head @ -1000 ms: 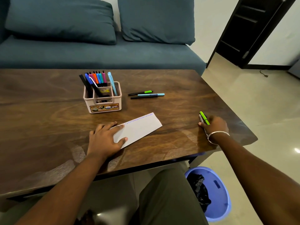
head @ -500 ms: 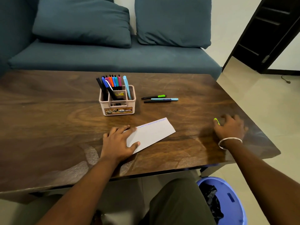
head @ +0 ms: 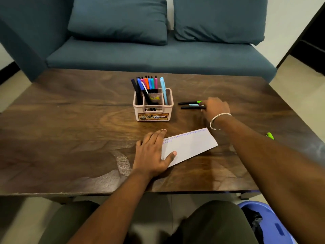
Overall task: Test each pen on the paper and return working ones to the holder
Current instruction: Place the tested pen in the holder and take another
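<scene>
Right hand (head: 215,108) reaches onto three thin pens (head: 190,105) lying side by side on the shiny brown wood table (head: 70,138).
I can't tell if its blurry fingers hold one. My left hand (head: 153,152) lies flat, fingers straight, pressing the smooth white paper (head: 190,146). Just left of my right hand stands the pink plastic holder (head: 153,110), full of bright pens. One green pen (head: 270,135) lies far to its right.
</scene>
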